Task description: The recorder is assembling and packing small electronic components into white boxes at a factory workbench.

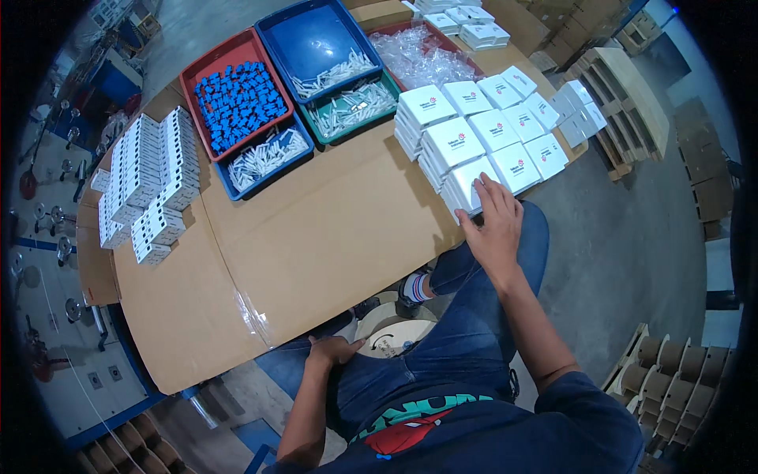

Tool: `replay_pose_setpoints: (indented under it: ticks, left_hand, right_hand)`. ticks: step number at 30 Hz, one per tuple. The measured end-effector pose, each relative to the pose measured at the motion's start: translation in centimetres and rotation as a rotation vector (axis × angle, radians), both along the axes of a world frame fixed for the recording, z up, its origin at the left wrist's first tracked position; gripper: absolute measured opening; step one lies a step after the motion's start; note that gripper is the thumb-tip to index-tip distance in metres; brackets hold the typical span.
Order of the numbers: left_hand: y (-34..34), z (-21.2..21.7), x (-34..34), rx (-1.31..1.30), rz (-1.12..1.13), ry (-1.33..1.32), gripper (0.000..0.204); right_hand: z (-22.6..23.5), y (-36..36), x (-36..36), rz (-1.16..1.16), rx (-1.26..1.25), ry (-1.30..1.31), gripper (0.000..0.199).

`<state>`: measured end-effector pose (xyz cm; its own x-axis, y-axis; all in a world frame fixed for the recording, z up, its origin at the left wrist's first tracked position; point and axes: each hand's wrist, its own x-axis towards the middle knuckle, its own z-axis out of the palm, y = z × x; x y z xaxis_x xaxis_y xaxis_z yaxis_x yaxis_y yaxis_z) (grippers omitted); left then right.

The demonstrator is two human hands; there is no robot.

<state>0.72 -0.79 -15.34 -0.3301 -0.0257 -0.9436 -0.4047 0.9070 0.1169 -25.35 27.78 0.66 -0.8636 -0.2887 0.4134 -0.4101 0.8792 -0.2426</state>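
Cardboard tabletop (pixel 316 237), right hand (pixel 496 225) on white boxes (pixel 466 186)

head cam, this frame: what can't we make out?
- Right hand covers part of the nearest white box stack; grip unclear.
- Left hand rests at the cardboard table edge; fingertips hidden against the jeans.
- White parts in the green tray and blue pieces in the red tray: too small to identify.
- Upper box stacks: cut by the frame edge.

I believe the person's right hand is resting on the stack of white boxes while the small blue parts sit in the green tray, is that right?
Not quite: the small blue parts sit in the red tray, not the green one, as the head view shows. The right hand does rest on the white boxes.
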Motion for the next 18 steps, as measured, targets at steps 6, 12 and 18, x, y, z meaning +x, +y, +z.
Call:
replay_pose_setpoints:
  ticks: [6,12,18]
  left_hand:
    - [0.0,0.7,-0.9,0.059,-0.022,-0.089,0.092]
    - [0.2,2.6,-0.6,0.091,-0.105,-0.016,0.092]
    - [2.5,5.8,3.2,0.047,-0.153,0.371,0.084]
  right_hand:
    - [-1.0,0.9,0.3,0.013,-0.047,-0.005,0.047]
    - [-0.8,1.8,1.1,0.040,-0.066,0.124,0.043]
    - [2.1,1.9,2.5,0.047,-0.101,0.110,0.046]
